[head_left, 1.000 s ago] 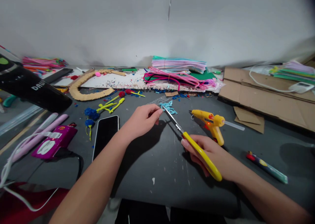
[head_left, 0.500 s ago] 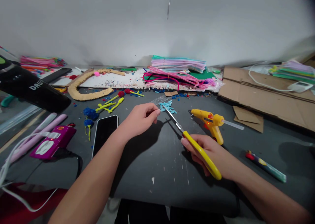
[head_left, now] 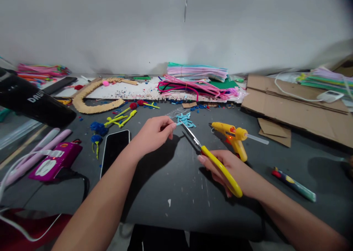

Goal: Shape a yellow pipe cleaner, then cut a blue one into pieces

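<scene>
My right hand (head_left: pixel 231 172) grips yellow-handled scissors (head_left: pixel 212 159), blades pointing up-left toward a small heap of light blue cut pieces (head_left: pixel 185 119). My left hand (head_left: pixel 153 135) hovers just left of the blade tips with thumb and fingers pinched together; what they pinch is too small to make out. Both hands are over the dark grey table (head_left: pixel 176 185).
A yellow glue gun (head_left: pixel 231 137) lies right of the scissors, its light on. A black phone (head_left: pixel 113 150) lies left, beside blue and yellow pipe-cleaner flowers (head_left: pixel 110 124). Pink pipe cleaners (head_left: pixel 193 87), stacked sheets, cardboard (head_left: pixel 292 106), a pen (head_left: pixel 293 185) and a magenta device (head_left: pixel 55 161) surround them.
The view has shifted slightly; the scissor blades have drawn back a little from the blue pieces toward me. My left hand keeps its pinch in nearly the same place.
</scene>
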Tool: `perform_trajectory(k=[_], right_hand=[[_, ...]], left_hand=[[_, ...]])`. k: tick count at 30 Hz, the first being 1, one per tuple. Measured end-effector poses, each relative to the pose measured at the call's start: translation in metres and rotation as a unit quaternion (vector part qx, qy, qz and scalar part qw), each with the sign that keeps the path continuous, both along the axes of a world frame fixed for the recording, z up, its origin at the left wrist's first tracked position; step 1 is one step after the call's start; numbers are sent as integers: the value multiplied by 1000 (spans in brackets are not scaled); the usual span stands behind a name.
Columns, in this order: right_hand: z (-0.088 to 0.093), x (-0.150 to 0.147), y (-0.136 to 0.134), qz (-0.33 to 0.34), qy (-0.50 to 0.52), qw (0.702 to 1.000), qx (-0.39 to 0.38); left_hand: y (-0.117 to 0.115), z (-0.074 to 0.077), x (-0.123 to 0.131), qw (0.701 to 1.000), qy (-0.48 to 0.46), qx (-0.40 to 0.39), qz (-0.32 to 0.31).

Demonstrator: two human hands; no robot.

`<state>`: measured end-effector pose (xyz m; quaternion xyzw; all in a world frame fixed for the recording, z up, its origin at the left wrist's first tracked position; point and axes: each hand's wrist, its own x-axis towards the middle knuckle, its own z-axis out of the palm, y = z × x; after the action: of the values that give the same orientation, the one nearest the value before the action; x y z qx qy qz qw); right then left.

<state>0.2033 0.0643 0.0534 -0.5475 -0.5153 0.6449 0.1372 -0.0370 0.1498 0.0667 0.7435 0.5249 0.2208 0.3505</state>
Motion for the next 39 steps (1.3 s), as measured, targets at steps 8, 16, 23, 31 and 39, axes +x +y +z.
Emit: perform_trajectory(k=[8,16,23,31,39], right_hand=[[-5,9,0,-11,106,994,-15],[3,6,-4,0,86,996,3],[5,1,-5,-12,86,996,-19],[7,-2,-4,-13,95,995,-14],[5,-2,-5,-14,98,995,-12]], left_hand=[[3,-2,-1,997,-57,4,44],[1,2,3,994,-105,3,40],[-1,0,8,996,-90,1,23],[-2,-2,9,996,-89,-4,3],[-3,-1,11,996,-94,-7,-5]])
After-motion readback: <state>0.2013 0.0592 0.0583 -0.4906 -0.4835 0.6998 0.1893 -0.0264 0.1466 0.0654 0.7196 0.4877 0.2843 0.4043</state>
